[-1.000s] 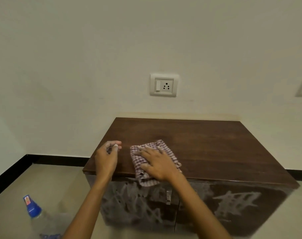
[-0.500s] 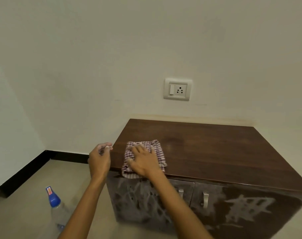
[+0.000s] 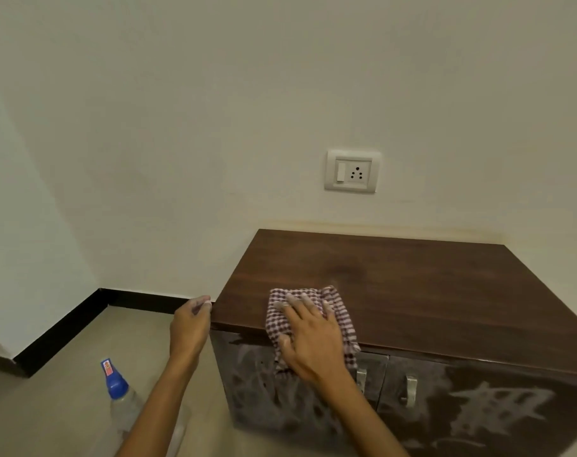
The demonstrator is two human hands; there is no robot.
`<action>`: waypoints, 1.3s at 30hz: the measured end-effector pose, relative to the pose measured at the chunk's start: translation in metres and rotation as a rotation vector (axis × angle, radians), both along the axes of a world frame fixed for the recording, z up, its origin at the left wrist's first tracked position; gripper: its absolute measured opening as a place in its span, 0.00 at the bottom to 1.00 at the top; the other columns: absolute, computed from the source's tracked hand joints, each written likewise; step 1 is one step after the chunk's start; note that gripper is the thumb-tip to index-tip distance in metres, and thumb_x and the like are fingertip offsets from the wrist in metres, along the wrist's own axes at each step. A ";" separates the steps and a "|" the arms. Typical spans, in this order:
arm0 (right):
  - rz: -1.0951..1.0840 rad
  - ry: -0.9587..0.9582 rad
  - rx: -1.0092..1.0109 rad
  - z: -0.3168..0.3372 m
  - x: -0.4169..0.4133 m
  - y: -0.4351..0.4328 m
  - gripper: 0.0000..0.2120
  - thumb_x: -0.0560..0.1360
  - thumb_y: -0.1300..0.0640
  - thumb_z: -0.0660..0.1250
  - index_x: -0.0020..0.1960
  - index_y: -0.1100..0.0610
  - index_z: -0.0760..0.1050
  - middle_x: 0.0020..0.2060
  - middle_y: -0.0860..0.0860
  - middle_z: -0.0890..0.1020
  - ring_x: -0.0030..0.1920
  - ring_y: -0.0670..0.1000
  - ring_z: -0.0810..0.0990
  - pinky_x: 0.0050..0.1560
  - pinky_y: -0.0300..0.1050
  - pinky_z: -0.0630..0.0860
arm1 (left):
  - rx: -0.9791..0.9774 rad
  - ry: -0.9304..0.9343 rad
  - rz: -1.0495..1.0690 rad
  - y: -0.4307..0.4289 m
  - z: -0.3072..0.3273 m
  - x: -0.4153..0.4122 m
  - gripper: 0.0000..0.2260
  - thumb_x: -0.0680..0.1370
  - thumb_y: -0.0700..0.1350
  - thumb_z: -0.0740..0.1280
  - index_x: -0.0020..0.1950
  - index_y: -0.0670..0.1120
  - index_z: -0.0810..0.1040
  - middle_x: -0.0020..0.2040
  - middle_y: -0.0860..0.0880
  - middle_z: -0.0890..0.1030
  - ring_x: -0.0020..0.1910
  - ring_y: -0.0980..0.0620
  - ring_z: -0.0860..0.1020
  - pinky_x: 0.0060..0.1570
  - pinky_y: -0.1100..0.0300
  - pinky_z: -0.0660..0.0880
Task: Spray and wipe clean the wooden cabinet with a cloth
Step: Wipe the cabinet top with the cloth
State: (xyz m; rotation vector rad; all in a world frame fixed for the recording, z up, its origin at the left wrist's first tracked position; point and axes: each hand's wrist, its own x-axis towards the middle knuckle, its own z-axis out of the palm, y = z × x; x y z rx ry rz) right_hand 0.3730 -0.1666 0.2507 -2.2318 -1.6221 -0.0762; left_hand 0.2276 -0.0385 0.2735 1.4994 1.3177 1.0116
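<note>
Head cam looking down at the wooden cabinet, dark brown top, pushed up against the wall. A checkered cloth sits on the top near the front-left corner, with one end drooping over the front edge onto the door. Right hand lies flat on the cloth, fingers spread and pretty straight, so that grip is pressing rather than closed around anything. Left hand is just off the cabinet's left corner, fingers loosely curled with the tips near the edge; can't tell if that grip actually has anything in it. Both doors are covered in whitish smeary streaks, and two metal handles sit near the middle. Down on the floor to the left stands a clear bottle with a blue cap. Up on the wall there's a white switch socket.
</note>
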 end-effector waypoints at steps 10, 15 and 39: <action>0.217 0.191 -0.149 0.028 -0.028 0.108 0.24 0.79 0.49 0.50 0.74 0.53 0.57 0.75 0.51 0.58 0.75 0.51 0.52 0.73 0.59 0.43 | 0.196 -0.032 -0.002 -0.003 0.018 0.024 0.14 0.79 0.41 0.57 0.62 0.40 0.76 0.61 0.41 0.78 0.60 0.45 0.75 0.60 0.54 0.70; 0.054 0.159 -0.162 0.027 0.056 0.107 0.24 0.79 0.45 0.49 0.74 0.48 0.57 0.75 0.49 0.58 0.75 0.50 0.55 0.74 0.58 0.46 | 0.232 -0.049 -0.126 -0.006 0.025 0.050 0.11 0.79 0.41 0.59 0.56 0.44 0.78 0.57 0.44 0.80 0.53 0.52 0.76 0.51 0.61 0.71; -0.001 0.151 -0.212 0.033 0.220 0.139 0.23 0.79 0.47 0.53 0.73 0.47 0.59 0.74 0.50 0.60 0.74 0.51 0.58 0.74 0.53 0.54 | 0.330 0.012 -0.161 0.016 0.016 0.133 0.06 0.77 0.41 0.62 0.50 0.48 0.78 0.44 0.51 0.79 0.41 0.59 0.74 0.38 0.71 0.66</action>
